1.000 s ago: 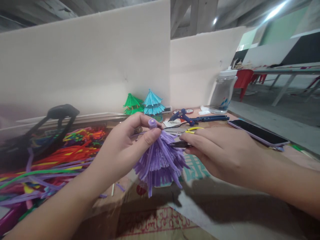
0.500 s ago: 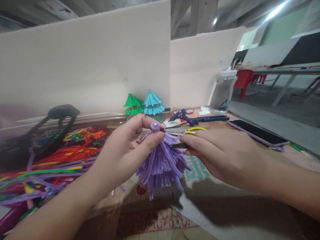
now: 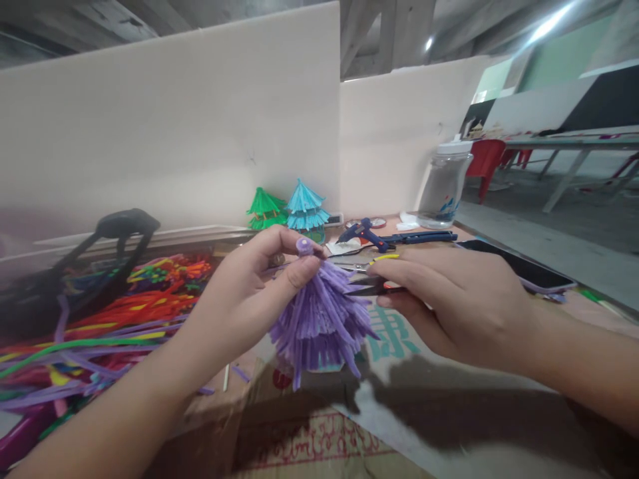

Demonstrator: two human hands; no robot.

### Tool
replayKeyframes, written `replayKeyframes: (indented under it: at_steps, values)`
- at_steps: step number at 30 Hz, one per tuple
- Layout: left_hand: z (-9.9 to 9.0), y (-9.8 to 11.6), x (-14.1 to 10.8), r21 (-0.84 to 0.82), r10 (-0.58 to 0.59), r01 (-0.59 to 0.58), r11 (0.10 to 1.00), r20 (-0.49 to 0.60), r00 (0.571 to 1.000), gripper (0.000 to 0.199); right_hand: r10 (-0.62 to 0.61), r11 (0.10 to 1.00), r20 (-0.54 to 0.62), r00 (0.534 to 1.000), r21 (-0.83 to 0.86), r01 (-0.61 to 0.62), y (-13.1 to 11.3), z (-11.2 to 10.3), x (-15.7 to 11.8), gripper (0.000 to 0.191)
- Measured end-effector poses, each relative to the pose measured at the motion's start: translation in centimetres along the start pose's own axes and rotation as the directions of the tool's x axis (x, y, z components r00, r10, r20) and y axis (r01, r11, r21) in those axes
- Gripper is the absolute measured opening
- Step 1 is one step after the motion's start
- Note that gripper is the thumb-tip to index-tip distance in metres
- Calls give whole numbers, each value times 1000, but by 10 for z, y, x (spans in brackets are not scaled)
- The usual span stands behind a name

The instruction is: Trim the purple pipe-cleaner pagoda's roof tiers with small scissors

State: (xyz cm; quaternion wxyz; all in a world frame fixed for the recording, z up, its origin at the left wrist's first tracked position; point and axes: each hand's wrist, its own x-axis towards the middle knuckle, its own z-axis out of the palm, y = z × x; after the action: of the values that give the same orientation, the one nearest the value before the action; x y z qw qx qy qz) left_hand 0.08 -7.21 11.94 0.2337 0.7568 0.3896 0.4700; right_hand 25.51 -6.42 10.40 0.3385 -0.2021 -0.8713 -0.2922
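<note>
Between the thumb and fingers of my left hand (image 3: 259, 276) is the coiled top of a purple pipe-cleaner tree (image 3: 322, 319), a tiered cone of fuzzy strips hanging over the table. My right hand (image 3: 449, 299) is closed on a pair of scissors (image 3: 369, 287); their dark blades point left at the tree's right side, and the handles are mostly hidden by my fingers. Whether the blades touch a strip I cannot tell. Just beyond that hand lie yellow-handled pliers (image 3: 384, 259), partly covered.
Loose coloured pipe cleaners (image 3: 124, 326) pile up at left, beside a black object (image 3: 120, 226). Behind stand a green tree (image 3: 266, 209) and a blue tree (image 3: 305, 206). A glue gun (image 3: 364, 233), a clear bottle (image 3: 444, 186) and a phone (image 3: 519, 266) lie or stand toward the right.
My right hand has drawn slightly right and up, and more of the scissors now shows. My left hand and the purple tree have shifted a little left and up.
</note>
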Motion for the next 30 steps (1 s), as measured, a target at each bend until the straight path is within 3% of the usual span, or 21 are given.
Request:
replayKeyframes:
  at_steps: [3, 5, 7, 8, 11, 13, 20, 24, 30]
  values:
    - [-2, -7, 5, 1, -3, 3, 1000, 17, 1000, 19, 81, 994, -45, 996, 80, -77, 11, 12, -5, 15]
    - [-3, -13, 10, 12, 5, -5, 1000, -3, 1000, 18, 196, 966, -62, 979, 182, -182, 16, 32, -14, 14]
    - [-2, -17, 13, -14, 11, -11, 1000, -19, 1000, 27, 338, 879, -2, 941, 358, -315, 18, 60, -26, 19]
    - [-2, -18, 14, -27, 6, -6, 1000, -18, 1000, 33, 463, 794, 63, 884, 415, -445, 18, 74, -32, 21]
    - [0, -18, 13, -39, 6, -7, 999, -14, 1000, 43, 523, 734, 149, 839, 422, -533, 18, 109, -45, 19]
    - [1, -15, 11, -45, 26, -27, 999, -18, 999, 44, 554, 703, 206, 806, 402, -586, 21, 121, -49, 17]
    - [0, -11, 9, -189, 56, -59, 980, -19, 998, 35, 515, 707, 424, 745, 280, -649, 22, 121, -49, 21]
    - [0, -14, 9, -175, 77, -66, 982, 61, 995, 29, 443, 742, 529, 724, 238, -627, 19, 124, -50, 26]
    - [7, -8, -3, 50, 125, -133, 990, 140, 982, 68, 329, 780, 634, 699, 234, -580, 21, 121, -44, 22]
